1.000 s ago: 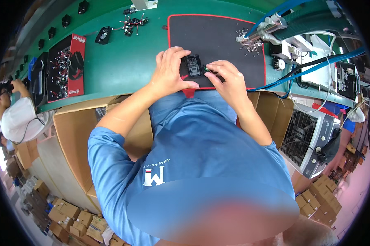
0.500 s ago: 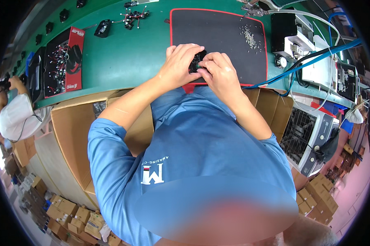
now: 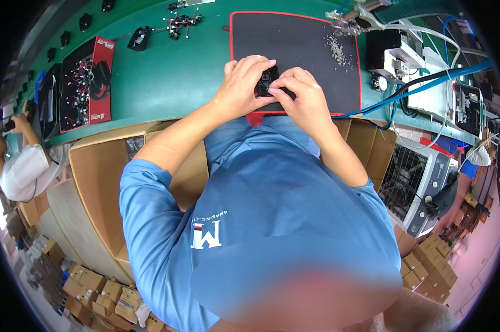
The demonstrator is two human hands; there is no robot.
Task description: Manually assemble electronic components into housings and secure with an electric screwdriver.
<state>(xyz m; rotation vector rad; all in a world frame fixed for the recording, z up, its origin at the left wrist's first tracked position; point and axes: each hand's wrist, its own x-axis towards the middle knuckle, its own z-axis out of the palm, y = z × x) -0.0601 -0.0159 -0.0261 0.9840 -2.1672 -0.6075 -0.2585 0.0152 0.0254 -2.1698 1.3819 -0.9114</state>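
My left hand (image 3: pixel 240 87) is wrapped around a small black plastic housing (image 3: pixel 266 76) at the near edge of the black mat (image 3: pixel 294 41) with red trim. The housing's open inside faces up, showing recesses. My right hand (image 3: pixel 302 100) is closed in a pinch, its thumb and forefinger at the housing's lower right. A tiny greenish piece shows at those fingertips, too small to name. On the mat's far right lies a pile of small silvery screw-like pieces (image 3: pixel 337 51), apart from both hands.
Left on the green bench (image 3: pixel 161 83) stands a red-edged box (image 3: pixel 103 77) of wired parts. Beyond are a black case (image 3: pixel 139 39) and a wired cluster (image 3: pixel 181 25). Blue cables (image 3: pixel 416 83) and a metal device (image 3: pixel 399 55) flank the mat's right. An open carton (image 3: pixel 103 188) sits below.
My right fingers have drawn slightly back and right, exposing more of the housing, while my left hand keeps its hold. At far left, a person in white has shifted.
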